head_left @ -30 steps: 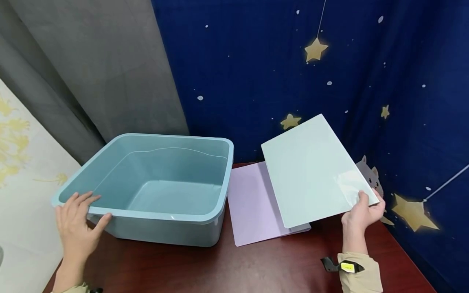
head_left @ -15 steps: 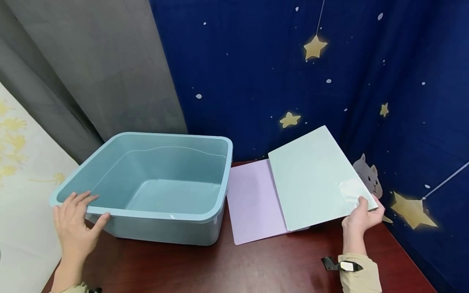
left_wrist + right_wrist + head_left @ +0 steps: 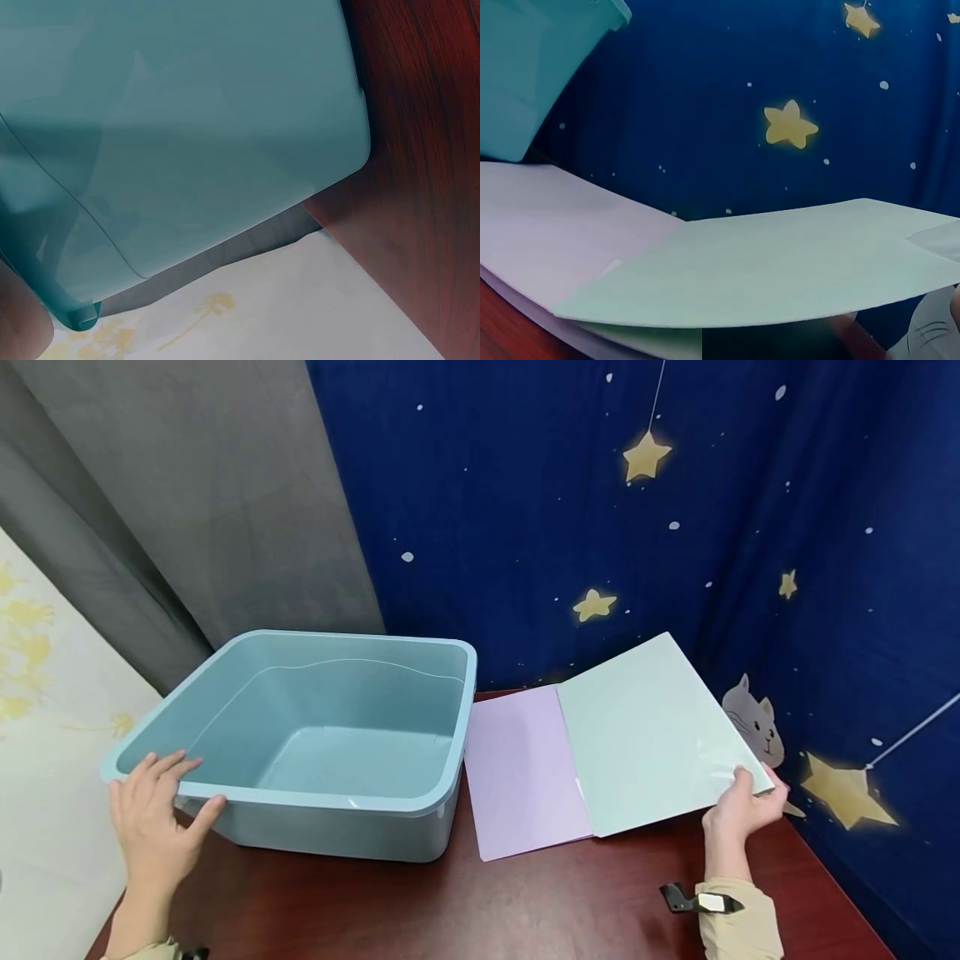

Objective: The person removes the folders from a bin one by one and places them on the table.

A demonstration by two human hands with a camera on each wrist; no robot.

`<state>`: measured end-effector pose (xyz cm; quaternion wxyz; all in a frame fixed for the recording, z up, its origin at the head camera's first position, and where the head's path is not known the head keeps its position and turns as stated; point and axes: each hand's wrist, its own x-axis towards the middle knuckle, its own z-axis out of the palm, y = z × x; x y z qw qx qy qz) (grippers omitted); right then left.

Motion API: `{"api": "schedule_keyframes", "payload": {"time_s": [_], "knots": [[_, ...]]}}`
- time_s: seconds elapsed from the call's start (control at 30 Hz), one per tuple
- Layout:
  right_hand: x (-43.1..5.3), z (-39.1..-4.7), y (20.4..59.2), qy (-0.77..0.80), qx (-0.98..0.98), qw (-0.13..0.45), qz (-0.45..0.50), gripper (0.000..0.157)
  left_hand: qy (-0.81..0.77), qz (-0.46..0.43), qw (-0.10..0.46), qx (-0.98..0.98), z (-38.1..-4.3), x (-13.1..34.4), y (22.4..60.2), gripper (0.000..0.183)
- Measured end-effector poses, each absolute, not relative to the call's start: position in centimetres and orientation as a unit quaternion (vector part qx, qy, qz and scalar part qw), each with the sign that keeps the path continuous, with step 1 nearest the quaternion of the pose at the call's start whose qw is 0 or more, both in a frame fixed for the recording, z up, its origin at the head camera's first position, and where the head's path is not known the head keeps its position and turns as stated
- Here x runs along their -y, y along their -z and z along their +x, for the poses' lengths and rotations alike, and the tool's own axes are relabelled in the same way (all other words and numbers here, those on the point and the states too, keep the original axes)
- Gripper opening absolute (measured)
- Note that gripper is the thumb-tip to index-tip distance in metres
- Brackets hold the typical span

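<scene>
My right hand point(image 3: 742, 808) pinches the lower right corner of a pale green folder point(image 3: 645, 735), thumb on top. A clear patch shows by the thumb. The folder's left edge meets a lavender folder point(image 3: 525, 768) lying on the table, and its right side is raised; in the right wrist view the green folder point(image 3: 780, 270) overlaps the lavender folder point(image 3: 562, 217). My left hand point(image 3: 157, 827) holds the near left corner of a blue plastic tub point(image 3: 315, 822), fingers over the rim and thumb outside. The left wrist view shows the tub's wall point(image 3: 225, 135) close up.
The tub stands left of the folders on a dark red wooden table point(image 3: 480, 910). A blue star-patterned curtain point(image 3: 510, 527) and a grey curtain point(image 3: 202, 502) hang behind. White cloth with yellow flowers point(image 3: 52, 760) is at the left.
The green folder has come down and slightly right, its left edge now at the lavender folder. My right hand keeps its pinch. The left hand and tub have stayed nearly still.
</scene>
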<state>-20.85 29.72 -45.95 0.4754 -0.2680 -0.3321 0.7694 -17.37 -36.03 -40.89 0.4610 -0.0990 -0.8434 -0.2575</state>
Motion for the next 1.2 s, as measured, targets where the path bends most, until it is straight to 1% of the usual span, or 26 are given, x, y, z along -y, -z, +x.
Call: {"api": "schedule_keyframes", "payload": {"time_s": [0.3,0.53,0.87,1.2], "knots": [[-30.5,-20.9,47.3,-0.755,0.356,0.476,-0.276,0.029,0.261,-0.095,0.453,0.847,-17.3,36.0,40.9,0.072],[-30.9,-20.8,48.5,-0.728,0.415,0.451,-0.309,0.036,0.257,-0.100,0.457,0.845,-17.4,36.0,40.9,0.072],[-32.1,-20.6,50.2,-0.690,0.484,0.430,-0.325,0.032,0.257,-0.098,0.462,0.843,-17.3,35.9,41.0,0.073],[-33.5,-19.7,51.4,-0.654,0.567,0.384,-0.322,0.025,0.259,-0.099,0.464,0.841,-17.4,36.0,41.0,0.074]]}}
